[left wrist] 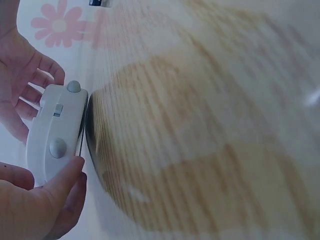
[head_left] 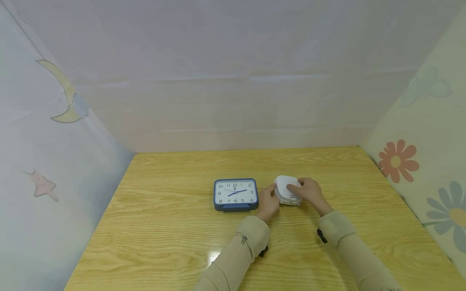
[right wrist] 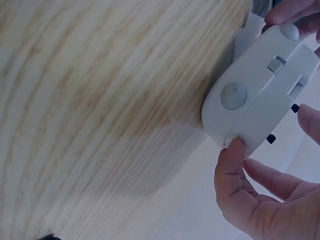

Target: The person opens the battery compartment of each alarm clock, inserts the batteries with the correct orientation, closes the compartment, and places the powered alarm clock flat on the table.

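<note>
A white rounded device (head_left: pixel 284 184) lies flat on the wooden table, right of a blue-framed clock. Two grey domed knobs or feet (left wrist: pixel 58 148) and a small slider switch (left wrist: pixel 58 110) show along its side in the left wrist view. Two short black pegs (right wrist: pixel 271 138) stick out from its upper face in the right wrist view. My left hand (head_left: pixel 268 203) grips its left edge between thumb and fingers. Over the right side, my right hand (head_left: pixel 311 193) holds the edge, with one digit reaching across the upper face near a dark spot.
The blue-framed clock (head_left: pixel 236 195) lies face up, close to the left hand. Pale fabric walls rise behind and beside the wooden table (head_left: pixel 164 226); the right one bears printed flowers (head_left: pixel 398 161).
</note>
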A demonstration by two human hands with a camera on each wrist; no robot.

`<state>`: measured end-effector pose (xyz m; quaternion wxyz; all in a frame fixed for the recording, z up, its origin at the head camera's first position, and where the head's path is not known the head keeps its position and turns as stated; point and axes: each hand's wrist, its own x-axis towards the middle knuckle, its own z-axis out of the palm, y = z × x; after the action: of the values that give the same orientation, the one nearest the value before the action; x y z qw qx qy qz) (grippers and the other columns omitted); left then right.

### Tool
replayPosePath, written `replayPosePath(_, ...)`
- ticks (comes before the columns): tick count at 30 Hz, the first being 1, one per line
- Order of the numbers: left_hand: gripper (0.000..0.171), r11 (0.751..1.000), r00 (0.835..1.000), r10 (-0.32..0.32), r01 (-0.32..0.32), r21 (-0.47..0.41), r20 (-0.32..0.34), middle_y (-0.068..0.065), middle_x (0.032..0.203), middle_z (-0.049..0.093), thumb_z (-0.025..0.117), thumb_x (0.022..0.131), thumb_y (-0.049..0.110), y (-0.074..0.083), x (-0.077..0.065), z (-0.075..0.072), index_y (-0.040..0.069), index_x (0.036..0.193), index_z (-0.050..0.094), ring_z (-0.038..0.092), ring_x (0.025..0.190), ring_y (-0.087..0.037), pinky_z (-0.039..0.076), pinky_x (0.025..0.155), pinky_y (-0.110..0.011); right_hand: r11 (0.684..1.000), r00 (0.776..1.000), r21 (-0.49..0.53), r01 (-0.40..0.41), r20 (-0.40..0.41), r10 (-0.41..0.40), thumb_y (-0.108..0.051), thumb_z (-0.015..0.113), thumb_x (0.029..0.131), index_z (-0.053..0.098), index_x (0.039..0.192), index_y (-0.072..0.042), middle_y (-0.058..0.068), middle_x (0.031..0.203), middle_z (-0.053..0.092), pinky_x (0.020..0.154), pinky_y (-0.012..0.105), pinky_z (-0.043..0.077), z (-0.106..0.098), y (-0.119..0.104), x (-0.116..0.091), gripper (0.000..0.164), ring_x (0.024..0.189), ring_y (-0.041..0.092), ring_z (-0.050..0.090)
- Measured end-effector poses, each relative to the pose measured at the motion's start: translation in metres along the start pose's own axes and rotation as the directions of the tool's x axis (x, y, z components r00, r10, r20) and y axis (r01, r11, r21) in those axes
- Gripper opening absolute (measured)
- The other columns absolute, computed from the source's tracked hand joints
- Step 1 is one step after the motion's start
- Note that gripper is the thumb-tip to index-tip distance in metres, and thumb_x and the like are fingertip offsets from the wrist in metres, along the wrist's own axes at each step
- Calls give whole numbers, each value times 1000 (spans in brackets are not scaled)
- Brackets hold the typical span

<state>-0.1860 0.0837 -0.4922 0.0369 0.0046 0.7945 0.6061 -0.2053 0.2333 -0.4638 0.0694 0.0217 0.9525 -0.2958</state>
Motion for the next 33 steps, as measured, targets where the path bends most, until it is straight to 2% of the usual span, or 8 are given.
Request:
replayPosePath(6, 45, 1000, 1000, -23, 23, -1, 20, -18, 129, 48, 42, 83, -11, -1, 0, -1, -8, 128, 45, 41, 122, -25, 35, 99, -34, 1000, 1000, 9, 15, 3, -15, -31, 54, 88, 46, 121, 17, 35, 119, 48, 85, 51, 43, 1, 0, -1, 59, 108, 46, 47)
replayPosePath(11, 51, 998, 998, -57, 56, 19, 21, -18, 129, 49, 41, 77, -14, -3, 0, -1, -7, 128, 47, 41, 122, -26, 34, 100, -35, 999, 999, 5, 38, -2, -38, -23, 53, 88, 47, 119, 17, 34, 118, 49, 88, 52, 40, 1, 0, -1, 51, 109, 47, 46)
replayPosePath(16, 57, 995, 997, -72, 70, 65, 24, -15, 127, 51, 46, 73, -15, -7, 1, 0, -4, 129, 48, 45, 118, -21, 38, 97, -32, 998, 998, 1, 69, -5, -69, -20, 54, 87, 48, 119, 17, 34, 119, 49, 92, 53, 37, 1, 1, 0, 50, 112, 47, 43)
replayPosePath(19, 56, 993, 997, -75, 73, 88, 18, -13, 121, 56, 51, 73, -14, -7, 1, 0, -2, 127, 50, 50, 110, -17, 42, 92, -29, 992, 992, -10, 126, -14, -126, -17, 56, 85, 49, 118, 18, 34, 116, 50, 88, 52, 40, 0, 3, -1, 48, 107, 47, 47)
replayPosePath(24, 52, 994, 997, -71, 71, 85, 2, -9, 98, 61, 53, 71, -10, -6, 1, 1, -3, 123, 53, 53, 87, -15, 46, 75, -27, 962, 962, -48, 267, -48, -269, -13, 62, 82, 52, 113, 18, 36, 112, 51, 77, 50, 47, -3, 8, -3, 46, 94, 45, 54)
replayPosePath(27, 53, 995, 996, -84, 84, 62, -5, -8, 94, 60, 53, 70, -7, -3, 0, 0, -4, 123, 53, 51, 82, -15, 46, 72, -28, 936, 937, -79, 344, -32, -347, -13, 67, 79, 51, 116, 17, 35, 117, 48, 85, 54, 41, -5, 12, -3, 49, 102, 47, 49)
replayPosePath(31, 50, 995, 996, -84, 84, 55, -8, -7, 93, 60, 55, 70, -5, -3, -1, 0, -4, 120, 55, 51, 81, -14, 46, 72, -29, 893, 899, -105, 437, 51, -434, -13, 71, 76, 49, 121, 14, 33, 127, 42, 95, 58, 30, -6, 17, 0, 57, 116, 49, 38)
replayPosePath(33, 49, 995, 997, -83, 83, 58, -6, -5, 91, 60, 56, 70, -5, -4, 0, 1, -3, 119, 55, 51, 79, -12, 45, 70, -27, 879, 886, -115, 463, 89, -455, -14, 73, 75, 49, 122, 13, 33, 129, 40, 96, 58, 29, -6, 18, 0, 59, 117, 49, 36)
